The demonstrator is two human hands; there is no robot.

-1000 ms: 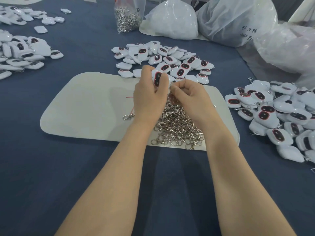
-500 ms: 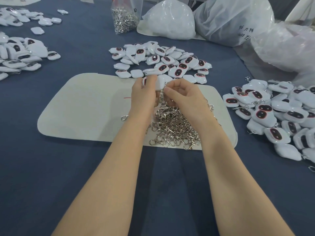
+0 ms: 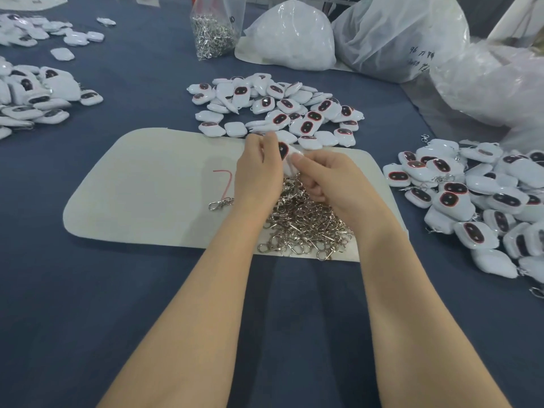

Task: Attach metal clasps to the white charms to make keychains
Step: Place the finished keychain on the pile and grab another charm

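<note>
A white charm [image 3: 285, 154] with a red-ringed black oval on its face sits just above the frame's centre, pinched between both hands over the heap of metal clasps [image 3: 306, 222]. The left hand [image 3: 256, 172] curls its fingers round the charm's upper end. The right hand [image 3: 329, 178] presses its thumb on the lower end, its other fingers folded beneath; whether it also holds a clasp cannot be told. The heap lies on a pale mat [image 3: 141, 195] bearing a red handwritten mark like a 7 [image 3: 223, 181], with a lone clasp [image 3: 220, 203] beside it. Charm piles [image 3: 279, 110] ring the mat on the blue bench [image 3: 88, 290]. At upper right, a clear plastic bag [image 3: 391, 33] carries dark handwriting starting "96"; the rest is unreadable.
</note>
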